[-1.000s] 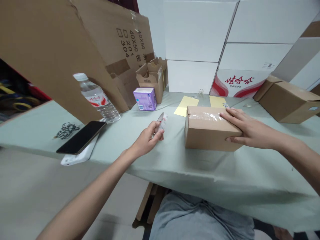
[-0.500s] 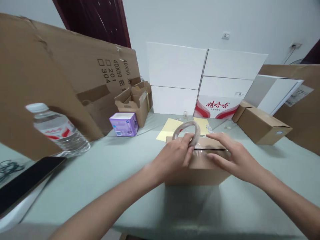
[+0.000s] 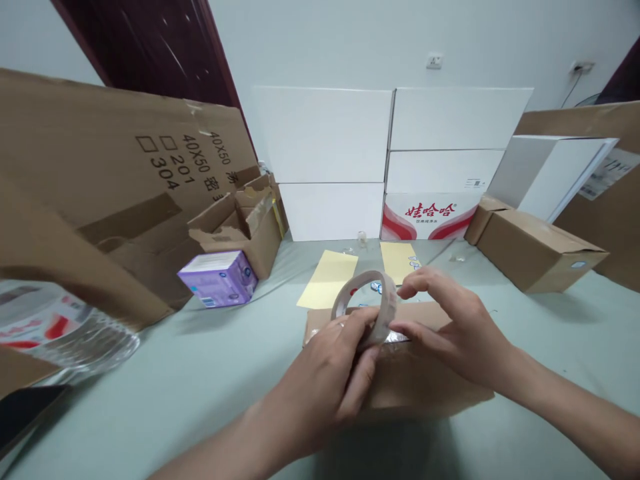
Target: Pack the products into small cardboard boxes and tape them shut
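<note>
Roll of adhesive tape (image 3: 387,300) clamped in the left hand (image 3: 315,380), right hand (image 3: 450,327) curled at its rim, grip unclear, directly above a cardboard box (image 3: 425,393); unwinding apparently the step in hand, a free tape end the next need. Yellow paper sheets (image 3: 327,280) just beyond, on a pale green tablecloth (image 3: 200,373).

This seems to be a small packing room or storeroom. At the back stand stacked white cartons (image 3: 385,160) under a wall socket (image 3: 435,61), a flattened cardboard sheet (image 3: 125,153) leans at upper left, and a brown cardboard box (image 3: 425,387) lies on the cloth-covered tabletop (image 3: 200,380) at lower center.
</note>
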`<state>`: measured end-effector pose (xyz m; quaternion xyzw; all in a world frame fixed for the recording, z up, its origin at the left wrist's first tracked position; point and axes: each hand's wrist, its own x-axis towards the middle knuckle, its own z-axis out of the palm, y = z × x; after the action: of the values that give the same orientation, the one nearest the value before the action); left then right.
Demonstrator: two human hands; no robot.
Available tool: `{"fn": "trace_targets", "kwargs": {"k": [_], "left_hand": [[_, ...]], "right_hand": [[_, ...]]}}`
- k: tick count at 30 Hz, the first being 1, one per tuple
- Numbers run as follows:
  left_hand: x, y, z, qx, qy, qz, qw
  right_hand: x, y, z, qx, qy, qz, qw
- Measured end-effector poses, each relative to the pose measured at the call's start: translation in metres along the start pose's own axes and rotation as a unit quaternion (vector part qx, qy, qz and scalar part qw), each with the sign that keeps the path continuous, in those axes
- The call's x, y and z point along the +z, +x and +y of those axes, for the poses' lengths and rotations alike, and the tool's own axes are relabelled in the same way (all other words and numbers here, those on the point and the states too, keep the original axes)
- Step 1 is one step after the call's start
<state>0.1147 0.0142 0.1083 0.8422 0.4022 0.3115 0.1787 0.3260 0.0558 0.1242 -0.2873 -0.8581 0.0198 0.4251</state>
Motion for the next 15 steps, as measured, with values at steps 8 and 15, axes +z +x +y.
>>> {"fn": "trace_targets", "kwargs": {"k": [8, 15], "left_hand": [[-0.0015, 0.0014, 0.002, 0.03, 0.004, 0.004, 1.0], [-0.0036, 0.0033, -0.0025, 0.076, 0.021, 0.101, 0.992]], "right_hand": [[0.0006, 0.0074, -0.0044, -0.034, 0.036, -0.005, 0.999], [-0.0029, 0.0101, -0.0067, -0.051, -0.029, -0.013, 0.998]]}}
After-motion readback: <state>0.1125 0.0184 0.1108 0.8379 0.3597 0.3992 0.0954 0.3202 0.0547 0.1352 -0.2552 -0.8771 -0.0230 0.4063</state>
